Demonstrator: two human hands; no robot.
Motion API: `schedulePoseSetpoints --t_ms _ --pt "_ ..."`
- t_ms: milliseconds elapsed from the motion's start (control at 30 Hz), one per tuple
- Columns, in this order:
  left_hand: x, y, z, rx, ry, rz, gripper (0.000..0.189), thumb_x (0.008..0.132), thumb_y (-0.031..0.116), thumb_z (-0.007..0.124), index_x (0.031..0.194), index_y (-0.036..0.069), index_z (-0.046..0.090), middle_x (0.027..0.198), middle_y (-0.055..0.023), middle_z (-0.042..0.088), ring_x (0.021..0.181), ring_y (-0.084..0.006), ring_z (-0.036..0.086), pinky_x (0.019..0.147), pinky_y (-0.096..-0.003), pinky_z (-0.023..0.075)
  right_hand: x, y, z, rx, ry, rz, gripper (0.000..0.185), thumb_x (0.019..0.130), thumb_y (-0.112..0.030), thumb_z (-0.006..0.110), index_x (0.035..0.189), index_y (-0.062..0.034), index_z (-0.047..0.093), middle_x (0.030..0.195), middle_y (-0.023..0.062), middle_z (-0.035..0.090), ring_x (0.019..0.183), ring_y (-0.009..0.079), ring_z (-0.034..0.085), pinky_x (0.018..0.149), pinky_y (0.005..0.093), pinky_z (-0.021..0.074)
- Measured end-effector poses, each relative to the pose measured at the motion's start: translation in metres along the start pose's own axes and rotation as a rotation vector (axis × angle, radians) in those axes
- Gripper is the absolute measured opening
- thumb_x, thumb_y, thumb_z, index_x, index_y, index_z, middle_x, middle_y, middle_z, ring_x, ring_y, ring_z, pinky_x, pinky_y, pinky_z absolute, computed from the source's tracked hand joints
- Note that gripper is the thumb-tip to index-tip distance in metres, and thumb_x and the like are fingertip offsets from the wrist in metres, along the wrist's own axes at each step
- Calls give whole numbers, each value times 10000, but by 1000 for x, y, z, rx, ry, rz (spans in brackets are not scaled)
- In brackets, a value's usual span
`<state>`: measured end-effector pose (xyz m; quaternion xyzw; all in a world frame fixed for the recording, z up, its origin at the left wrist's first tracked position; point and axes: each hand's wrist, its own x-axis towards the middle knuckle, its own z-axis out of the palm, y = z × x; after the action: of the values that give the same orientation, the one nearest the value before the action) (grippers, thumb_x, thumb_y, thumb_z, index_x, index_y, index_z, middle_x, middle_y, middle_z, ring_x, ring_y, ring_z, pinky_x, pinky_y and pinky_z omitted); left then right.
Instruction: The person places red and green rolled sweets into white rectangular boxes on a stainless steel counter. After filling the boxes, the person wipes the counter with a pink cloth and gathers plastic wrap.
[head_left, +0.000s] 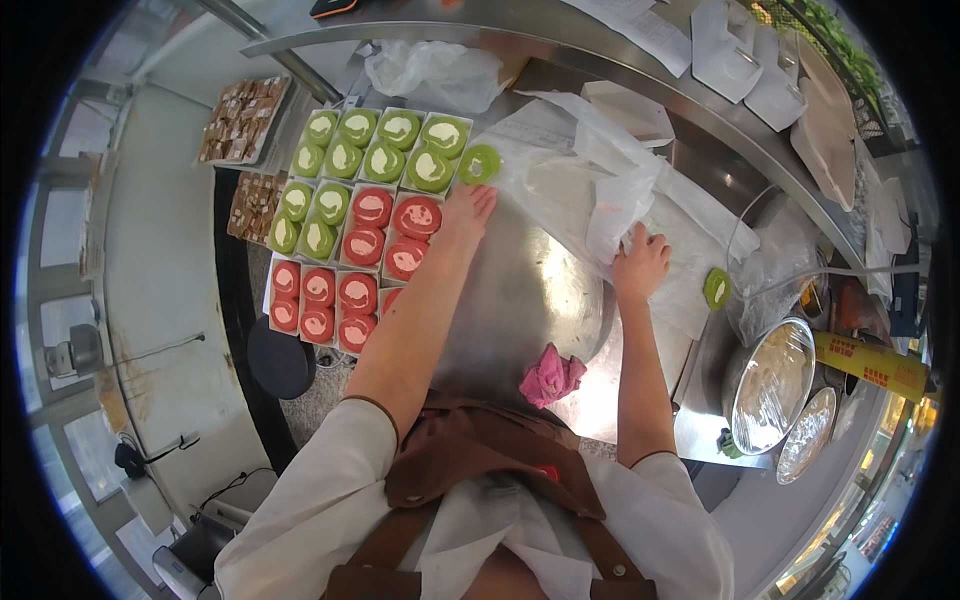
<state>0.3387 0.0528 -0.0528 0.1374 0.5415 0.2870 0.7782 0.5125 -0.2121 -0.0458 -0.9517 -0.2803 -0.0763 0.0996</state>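
My left hand (471, 210) rests palm down beside the boxes, its fingertips just below a green cake roll slice (480, 163). Whether they touch the slice or grip anything I cannot tell. My right hand (643, 262) has its fingers curled on crumpled white translucent sheeting (622, 206), paper or plastic, over a large pale sheet (555, 176). To the left stand open white boxes, several with paired green cream-filled slices (386, 161) and several with red ones (365, 246). Another green slice (717, 289) lies at the sheet's right edge.
A pink cloth (553, 376) lies on the steel worktop (517, 300) near my apron. Film-covered bowls (772, 390) stand at right, beside a yellow box (870, 364). A steel shelf (600, 56) runs overhead; a plastic bag (435, 73) sits at the back.
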Motion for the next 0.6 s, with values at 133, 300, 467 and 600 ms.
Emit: schedulePoseSetpoints --t_ms 133,300,467,600 --pt "7 -2 2 -56 25 -102 302 1100 325 571 1133 33 640 1049 -96 660 979 -238 664 931 -380 584 -11 26 -3 -31 -34 -18 522 784 -170 800 1283 -216 655 1124 95 586 1065 333 578 846 486 494" --pt "-1 -8 -2 31 10 -88 194 1051 262 674 1022 74 635 891 -43 639 827 -181 633 793 -349 579 -25 50 -13 -45 -41 -30 526 741 -91 760 1247 -204 670 1115 85 581 1051 330 577 824 475 490" --pt "-36 -25 -7 137 -67 77 149 1032 232 703 980 101 652 845 -6 638 769 -136 616 740 -298 551 -39 64 -20 -73 -25 -34 496 741 -92 764 1218 -193 674 1107 80 578 1048 329 579 819 471 491" --pt "-71 -45 -19 264 -173 225 157 1034 228 703 947 100 670 838 14 650 731 -101 594 723 -274 536 -52 76 -24 -90 -37 -41 479 734 -86 760 1197 -176 672 1102 82 578 1050 330 580 817 471 490"
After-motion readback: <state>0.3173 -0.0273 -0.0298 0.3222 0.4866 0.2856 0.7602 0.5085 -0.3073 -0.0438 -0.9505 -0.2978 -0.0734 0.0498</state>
